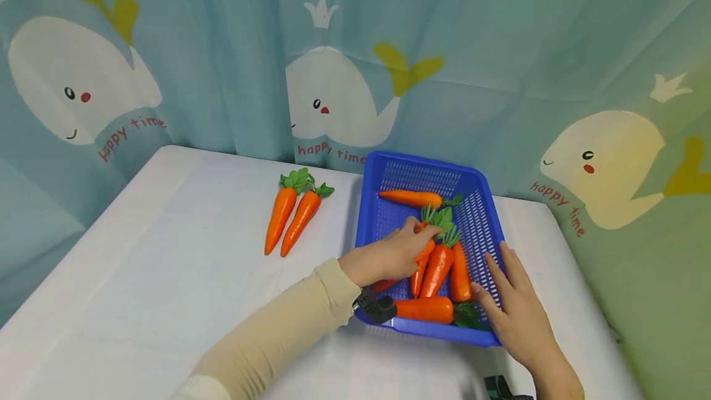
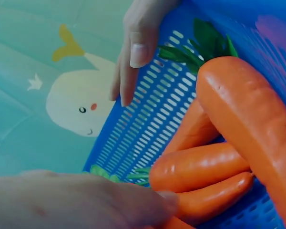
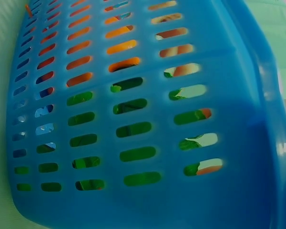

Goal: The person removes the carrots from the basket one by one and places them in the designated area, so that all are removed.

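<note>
My left hand [image 1: 395, 255] reaches over the near left side of a blue plastic basket [image 1: 422, 162], its fingers curled round a carrot [image 1: 426, 250] close to the leafy top. Most of that carrot is hidden by the hand. Beside it lie a thick carrot [image 1: 437, 270] and another carrot [image 1: 460, 273], their tops pointing away from me. One more carrot [image 1: 424, 310] lies crosswise along the basket's near end, also large in the left wrist view [image 2: 250, 109]. My right hand [image 1: 519, 307] rests at the basket's right rim with its fingers extended.
Two carrots [image 1: 281, 218] with green leaves lie side by side on the white table [image 1: 139, 276], left of the basket. A carrot [image 1: 411, 197] sits crosswise at the basket's far end. Behind the table hangs a blue-green curtain [image 1: 233, 66] printed with whales.
</note>
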Motion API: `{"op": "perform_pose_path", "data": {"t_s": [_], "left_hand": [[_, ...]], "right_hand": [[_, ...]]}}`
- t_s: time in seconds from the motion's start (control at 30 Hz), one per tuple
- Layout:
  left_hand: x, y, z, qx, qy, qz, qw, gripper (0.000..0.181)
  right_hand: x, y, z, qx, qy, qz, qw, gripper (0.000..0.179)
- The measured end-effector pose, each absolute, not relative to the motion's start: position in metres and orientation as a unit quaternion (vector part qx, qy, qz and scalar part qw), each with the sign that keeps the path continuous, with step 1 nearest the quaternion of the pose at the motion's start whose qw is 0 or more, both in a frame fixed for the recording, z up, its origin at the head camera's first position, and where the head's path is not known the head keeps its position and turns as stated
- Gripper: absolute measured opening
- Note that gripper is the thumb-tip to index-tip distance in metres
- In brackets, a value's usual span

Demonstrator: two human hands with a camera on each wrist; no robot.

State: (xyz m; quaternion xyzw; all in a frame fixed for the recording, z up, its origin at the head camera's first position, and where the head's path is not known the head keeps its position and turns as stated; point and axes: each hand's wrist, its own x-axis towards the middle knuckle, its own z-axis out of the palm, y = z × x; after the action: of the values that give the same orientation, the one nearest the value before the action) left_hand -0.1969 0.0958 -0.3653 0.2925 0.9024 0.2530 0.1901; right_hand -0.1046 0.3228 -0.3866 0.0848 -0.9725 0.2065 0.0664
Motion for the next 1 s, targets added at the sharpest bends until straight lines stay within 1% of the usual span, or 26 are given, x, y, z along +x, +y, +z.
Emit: {"op": "perform_pose_path", "data": {"t_s": [0.1, 0.17, 0.27, 0.37, 0.5, 0.57, 0.7, 0.9, 1.0], "left_hand": [[-0.198, 0.098, -0.359, 0.317, 0.904, 0.254, 0.134, 0.066], [-0.199, 0.098, -0.354, 0.333, 0.905, 0.245, 0.104, 0.063], [-0.199, 0.097, -0.348, 0.348, 0.907, 0.227, 0.067, 0.059], [-0.199, 0.095, -0.346, 0.356, 0.908, 0.218, 0.043, 0.05], [-0.199, 0.093, -0.341, 0.365, 0.905, 0.217, 0.017, 0.037], [-0.2, 0.09, -0.339, 0.371, 0.902, 0.219, 0.008, 0.034], [-0.203, 0.084, -0.338, 0.379, 0.898, 0.226, -0.001, 0.034], [-0.208, 0.075, -0.34, 0.388, 0.888, 0.247, -0.019, 0.033], [-0.209, 0.071, -0.338, 0.385, 0.885, 0.26, -0.026, 0.032]], "right_hand": [[-0.105, 0.323, -0.384, 0.082, -0.973, 0.205, 0.073, 0.063], [-0.106, 0.322, -0.383, 0.081, -0.973, 0.204, 0.074, 0.064], [-0.105, 0.321, -0.382, 0.082, -0.972, 0.205, 0.073, 0.064], [-0.104, 0.32, -0.384, 0.084, -0.972, 0.208, 0.069, 0.063], [-0.104, 0.32, -0.384, 0.089, -0.971, 0.211, 0.073, 0.063], [-0.104, 0.32, -0.383, 0.09, -0.97, 0.211, 0.076, 0.063], [-0.105, 0.32, -0.382, 0.086, -0.971, 0.211, 0.073, 0.062], [-0.103, 0.319, -0.385, 0.078, -0.974, 0.207, 0.054, 0.063], [-0.104, 0.32, -0.384, 0.077, -0.974, 0.204, 0.056, 0.063]]}}
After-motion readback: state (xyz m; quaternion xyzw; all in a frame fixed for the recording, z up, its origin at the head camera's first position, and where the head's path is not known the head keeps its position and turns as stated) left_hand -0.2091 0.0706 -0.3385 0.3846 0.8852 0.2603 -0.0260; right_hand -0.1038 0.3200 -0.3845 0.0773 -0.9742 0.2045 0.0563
